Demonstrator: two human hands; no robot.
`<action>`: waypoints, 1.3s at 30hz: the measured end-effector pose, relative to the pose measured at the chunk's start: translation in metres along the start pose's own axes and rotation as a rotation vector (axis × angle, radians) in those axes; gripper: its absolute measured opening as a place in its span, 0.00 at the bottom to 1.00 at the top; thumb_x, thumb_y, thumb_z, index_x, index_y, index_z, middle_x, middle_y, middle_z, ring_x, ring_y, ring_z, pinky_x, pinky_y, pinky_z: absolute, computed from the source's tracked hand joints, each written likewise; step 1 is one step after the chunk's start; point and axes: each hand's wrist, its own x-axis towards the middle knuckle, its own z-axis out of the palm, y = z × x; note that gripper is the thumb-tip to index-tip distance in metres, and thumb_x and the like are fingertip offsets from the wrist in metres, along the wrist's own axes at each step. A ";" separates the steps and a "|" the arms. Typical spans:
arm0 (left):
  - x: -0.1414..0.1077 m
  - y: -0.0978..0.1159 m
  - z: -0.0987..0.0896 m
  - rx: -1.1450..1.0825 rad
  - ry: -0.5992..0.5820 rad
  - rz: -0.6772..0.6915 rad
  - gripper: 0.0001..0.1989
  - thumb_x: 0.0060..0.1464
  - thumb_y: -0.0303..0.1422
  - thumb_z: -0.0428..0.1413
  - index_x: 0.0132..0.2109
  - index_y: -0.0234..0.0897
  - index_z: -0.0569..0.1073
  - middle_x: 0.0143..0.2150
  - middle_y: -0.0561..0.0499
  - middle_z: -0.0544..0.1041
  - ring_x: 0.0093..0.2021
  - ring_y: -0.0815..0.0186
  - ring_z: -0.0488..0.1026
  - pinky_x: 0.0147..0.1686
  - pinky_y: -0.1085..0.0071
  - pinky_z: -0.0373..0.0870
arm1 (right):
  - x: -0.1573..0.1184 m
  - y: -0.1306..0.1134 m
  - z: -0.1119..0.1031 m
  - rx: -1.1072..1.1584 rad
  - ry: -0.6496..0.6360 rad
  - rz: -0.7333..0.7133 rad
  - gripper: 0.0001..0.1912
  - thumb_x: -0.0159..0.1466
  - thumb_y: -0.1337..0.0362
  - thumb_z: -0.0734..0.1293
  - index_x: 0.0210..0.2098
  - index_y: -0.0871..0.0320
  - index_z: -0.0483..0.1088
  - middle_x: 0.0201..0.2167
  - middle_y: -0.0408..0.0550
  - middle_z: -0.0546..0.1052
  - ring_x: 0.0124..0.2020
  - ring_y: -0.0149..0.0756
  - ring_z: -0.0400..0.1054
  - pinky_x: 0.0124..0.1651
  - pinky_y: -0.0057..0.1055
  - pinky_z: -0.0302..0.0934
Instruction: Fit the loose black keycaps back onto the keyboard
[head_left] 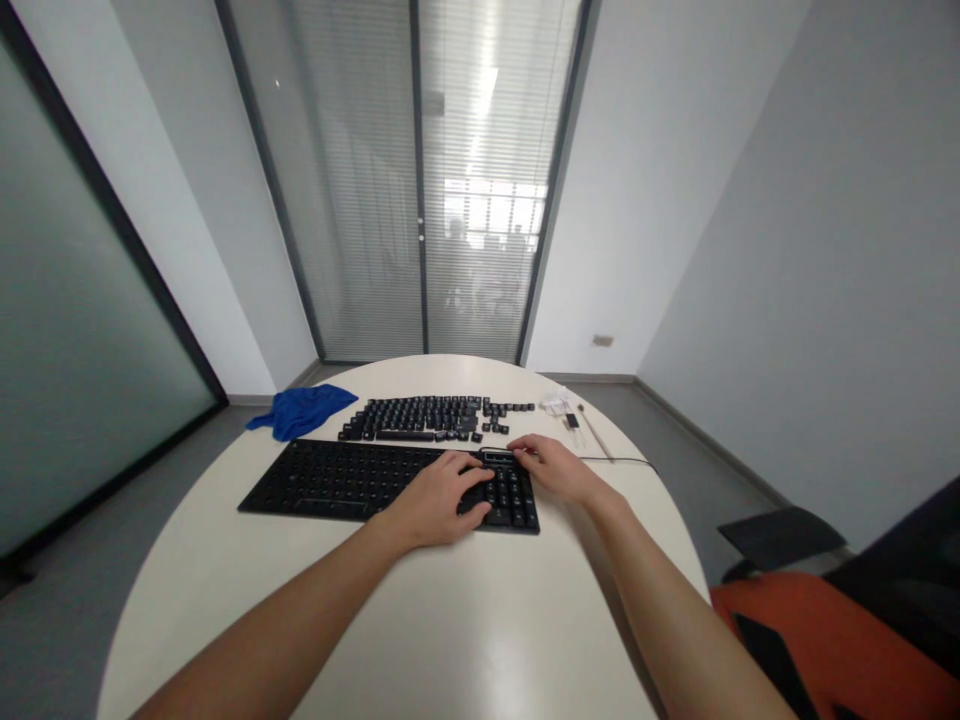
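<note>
Head view: left hand spread over keyboard, right hand open at its far-right corner.

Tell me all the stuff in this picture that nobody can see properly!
All in the head view:
- Letters on the loose keys: too small.
- Part of the keyboard: hidden under the left hand.
- The right hand's grip: too small to tell if its fingers pinch anything.
- The orange chair: cut off by the right and bottom edges.
- Shapes behind the glass door: blurred, with blinds across them.
</note>
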 end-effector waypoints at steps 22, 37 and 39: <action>0.008 -0.005 0.005 0.020 -0.050 -0.054 0.15 0.66 0.41 0.53 0.51 0.40 0.77 0.58 0.45 0.71 0.59 0.56 0.67 0.60 0.56 0.64 | 0.004 0.006 0.000 -0.002 -0.037 0.012 0.16 0.65 0.72 0.60 0.46 0.60 0.77 0.46 0.52 0.80 0.47 0.41 0.73 0.54 0.35 0.63; 0.002 0.002 0.010 0.105 -0.016 -0.046 0.15 0.65 0.41 0.53 0.53 0.38 0.71 0.58 0.43 0.71 0.60 0.54 0.65 0.60 0.54 0.63 | 0.011 0.033 -0.002 -0.262 0.169 0.106 0.17 0.68 0.69 0.59 0.50 0.62 0.75 0.52 0.57 0.77 0.54 0.43 0.69 0.59 0.34 0.58; 0.002 0.002 0.011 0.103 -0.016 -0.050 0.15 0.65 0.41 0.52 0.54 0.38 0.70 0.59 0.43 0.70 0.60 0.54 0.65 0.60 0.54 0.63 | 0.011 0.039 -0.001 -0.288 0.185 0.133 0.17 0.69 0.69 0.58 0.51 0.63 0.74 0.54 0.57 0.76 0.56 0.42 0.67 0.60 0.34 0.57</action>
